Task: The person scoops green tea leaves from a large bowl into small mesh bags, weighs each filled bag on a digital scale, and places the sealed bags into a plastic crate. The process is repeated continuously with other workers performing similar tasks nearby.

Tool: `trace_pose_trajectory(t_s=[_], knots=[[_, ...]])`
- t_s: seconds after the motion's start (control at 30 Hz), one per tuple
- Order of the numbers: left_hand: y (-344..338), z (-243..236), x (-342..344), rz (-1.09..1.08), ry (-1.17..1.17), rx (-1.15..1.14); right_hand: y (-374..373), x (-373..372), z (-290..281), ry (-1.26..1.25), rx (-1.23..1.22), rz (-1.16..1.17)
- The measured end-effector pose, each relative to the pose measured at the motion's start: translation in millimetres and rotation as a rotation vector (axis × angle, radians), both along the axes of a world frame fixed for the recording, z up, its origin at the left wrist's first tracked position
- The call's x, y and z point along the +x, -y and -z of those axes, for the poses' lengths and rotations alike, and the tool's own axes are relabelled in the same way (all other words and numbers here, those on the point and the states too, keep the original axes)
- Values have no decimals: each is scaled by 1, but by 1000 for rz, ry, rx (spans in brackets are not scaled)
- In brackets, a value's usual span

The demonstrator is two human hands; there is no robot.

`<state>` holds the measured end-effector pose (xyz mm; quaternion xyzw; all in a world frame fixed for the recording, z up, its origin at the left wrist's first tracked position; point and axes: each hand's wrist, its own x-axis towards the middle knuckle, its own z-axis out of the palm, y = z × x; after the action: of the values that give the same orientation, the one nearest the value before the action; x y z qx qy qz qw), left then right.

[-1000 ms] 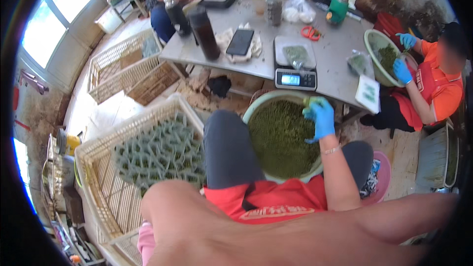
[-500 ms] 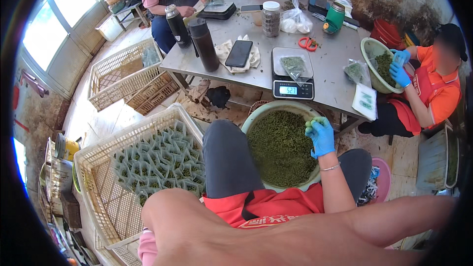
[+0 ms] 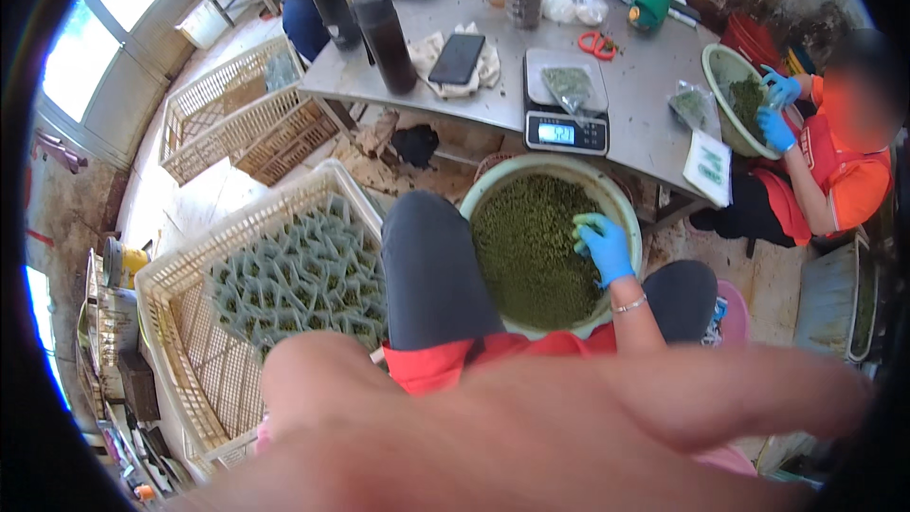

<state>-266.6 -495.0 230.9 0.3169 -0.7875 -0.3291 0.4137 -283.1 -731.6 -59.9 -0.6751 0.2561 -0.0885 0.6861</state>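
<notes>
My right hand (image 3: 606, 248), in a blue glove with green fingertips and a bracelet at the wrist, hovers over the right side of a pale green basin (image 3: 621, 192). Its fingers are loosely bent and apart, with nothing visible between them. Small green granules, perhaps peppercorns (image 3: 531, 246), fill the basin, which sits between my knees. A large blurred stretch of bare skin (image 3: 569, 408) crosses the foreground close to the camera; whose it is I cannot tell. I cannot make out my left hand.
A cream crate (image 3: 194, 389) holds many filled clear bags (image 3: 299, 275). On the metal table (image 3: 474, 123) are a scale (image 3: 567, 133) bearing a bag, a phone (image 3: 457, 59), bottles and red scissors (image 3: 597, 45). A gloved co-worker (image 3: 839, 171) holds a basin at right; another person sits beyond the table.
The whole view has shifted, so the table and basin sit higher. My right hand's fingers have loosened from a bunched pose. The bare skin in front covers more of my lap.
</notes>
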Motion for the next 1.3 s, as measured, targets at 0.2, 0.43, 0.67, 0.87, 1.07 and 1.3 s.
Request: trace_pose_trajectory(t_s=[0.2,0.43,0.67,0.87,1.07,1.3], knots=[[0,-2,20,9,-28,-54,-11,5,6,-25,-275,-1],[-70,4,102,-401,-643,-162,-60,53,29,-78,-758,-345],[-34,111,155,-1262,-1042,39,-70,79,74,-284,-941,-398],[-6,190,160,-1119,-664,531,-42,50,5,-181,367,-107],[45,232,122,-1010,-6,548,-34,28,-37,-72,263,-116],[53,219,109,-921,521,296,-21,-10,-69,54,-18,-46]])
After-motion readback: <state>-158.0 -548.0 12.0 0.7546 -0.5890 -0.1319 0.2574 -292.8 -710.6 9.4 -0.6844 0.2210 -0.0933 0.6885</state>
